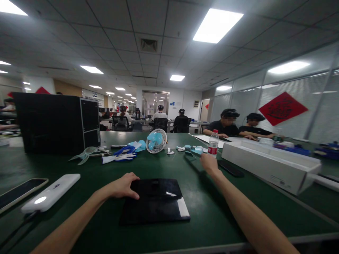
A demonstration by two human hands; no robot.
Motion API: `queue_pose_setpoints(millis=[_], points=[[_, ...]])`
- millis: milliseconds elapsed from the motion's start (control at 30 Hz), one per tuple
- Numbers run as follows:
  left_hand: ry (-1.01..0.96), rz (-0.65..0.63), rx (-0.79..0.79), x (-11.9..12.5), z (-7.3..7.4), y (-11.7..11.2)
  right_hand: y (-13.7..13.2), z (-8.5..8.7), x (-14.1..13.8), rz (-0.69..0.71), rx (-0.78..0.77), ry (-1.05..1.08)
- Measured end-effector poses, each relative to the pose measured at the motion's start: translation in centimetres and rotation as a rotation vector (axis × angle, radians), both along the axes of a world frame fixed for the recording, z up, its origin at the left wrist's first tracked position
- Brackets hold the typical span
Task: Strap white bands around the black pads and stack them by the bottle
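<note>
Lying flat, glossy black rectangular panel [155, 209], left hand [125, 187] touching, grip apart, right hand [209, 163], grip unclear

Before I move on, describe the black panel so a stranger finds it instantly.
On the green table, front and centre, the left hand touches the black panel at its far left corner. Unlike the upright black computer tower, it lies flat, with bright white reflections.

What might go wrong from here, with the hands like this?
The right hand looks close to the upright bottle, so a bump might tip it. The left hand is at one side of the glossy black plate, so an uneven push might slide it across the green table.
</note>
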State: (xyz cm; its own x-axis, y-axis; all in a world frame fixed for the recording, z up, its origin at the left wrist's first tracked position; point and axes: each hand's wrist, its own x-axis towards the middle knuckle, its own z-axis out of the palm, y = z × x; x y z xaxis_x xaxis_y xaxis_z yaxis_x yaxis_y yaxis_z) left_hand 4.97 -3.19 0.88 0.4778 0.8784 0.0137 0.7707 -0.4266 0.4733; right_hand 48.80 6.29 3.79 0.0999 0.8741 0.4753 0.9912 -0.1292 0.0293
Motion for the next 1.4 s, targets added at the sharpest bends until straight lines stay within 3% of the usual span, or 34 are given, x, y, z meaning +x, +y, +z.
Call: queue_pose_setpoints(millis=[133,233,300,400,500,633,800,967,1100,1233,1400], points=[[0.001,-0.016,-0.002,-0.2,-0.3,0.1,-1.9,2.4,0.0,0.019,0.193,0.039],[-0.021,0.003,0.026,-0.1,-0.1,0.3,-3.5,3.6,-1.5,0.14,0.285,0.152],[-0.107,0.064,0.152,0.2,0.5,0.4,-4.6,4.1,-3.0,0.262,0.297,0.267],[-0.325,0.204,0.486,0.6,2.0,0.3,-6.1,4.4,-5.6,0.46,0.244,0.448],[-0.466,0.289,0.641,1.1,3.4,-0.3,-7.5,4.5,-8.2,0.644,0.108,0.614],[-0.477,0.262,0.618,1.6,4.1,-1.5,-8.7,4.2,-10.4,0.785,-0.064,0.766],[-0.483,0.303,0.576,2.0,4.3,-2.1,-8.9,3.6,-11.1,0.831,-0.112,0.845],[-0.624,0.263,0.419,1.8,5.2,-2.3,-9.3,3.7,-11.1,0.826,-0.137,0.931],[-0.714,0.207,0.088,1.1,5.4,-3.4,-10.7,3.5,-10.9,0.788,-0.247,1.078],[-0.725,0.184,-0.237,0.4,4.1,-5.4,-12.6,1.6,-10.5,0.739,-0.484,1.19],[-0.653,0.2,-0.507,0.2,1.6,-7.2,-14.6,-1.2,-9.9,0.683,-0.703,1.185]])
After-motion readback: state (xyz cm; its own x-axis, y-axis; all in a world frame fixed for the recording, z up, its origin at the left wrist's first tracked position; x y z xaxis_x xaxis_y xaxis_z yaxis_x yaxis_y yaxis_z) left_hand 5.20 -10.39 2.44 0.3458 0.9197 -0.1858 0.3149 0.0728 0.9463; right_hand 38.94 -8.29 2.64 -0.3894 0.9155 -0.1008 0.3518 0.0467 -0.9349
